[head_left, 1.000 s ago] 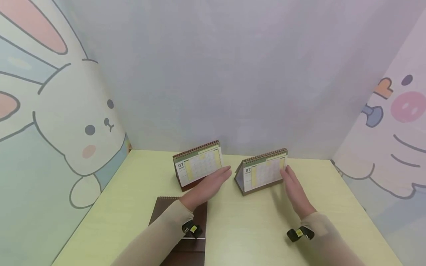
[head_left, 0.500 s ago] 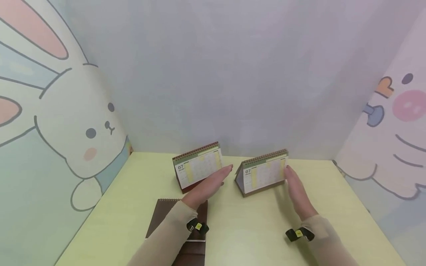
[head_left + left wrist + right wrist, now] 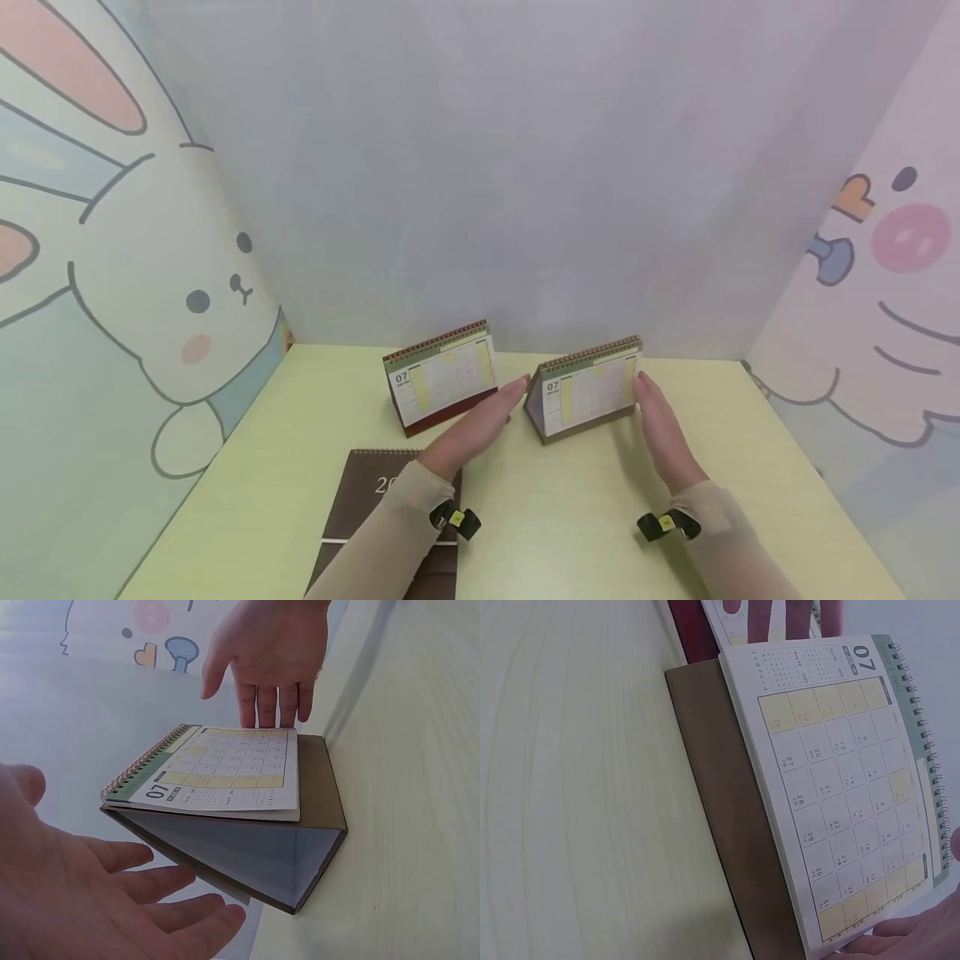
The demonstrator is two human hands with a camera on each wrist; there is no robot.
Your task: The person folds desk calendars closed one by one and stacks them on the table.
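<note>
A desk calendar point(image 3: 588, 396) with a brown stand and a white page marked 07 stands tilted like a tent on the table. My right hand point(image 3: 667, 437) is at its right edge, fingers straight; in the left wrist view its fingertips point(image 3: 266, 712) meet the calendar's far end. On the calendar's other side is my left hand point(image 3: 476, 425), fingers spread and loosely extended, close to the open triangular end in the left wrist view. A second desk calendar point(image 3: 442, 383), on a dark red stand, stands to the left, its lower right corner partly behind my left hand.
Under my left forearm lies a dark brown spiral-bound book point(image 3: 367, 500) with pale lettering, partly covered by the sleeve. The pale yellow table point(image 3: 570, 517) ends at a light curtain-like backdrop point(image 3: 525, 208). Side panels with cartoon animals point(image 3: 172, 275) flank it.
My left hand has moved right, nearer the left end of the right calendar. More of the brown book's cover shows. The right hand stays beside the calendar's right edge.
</note>
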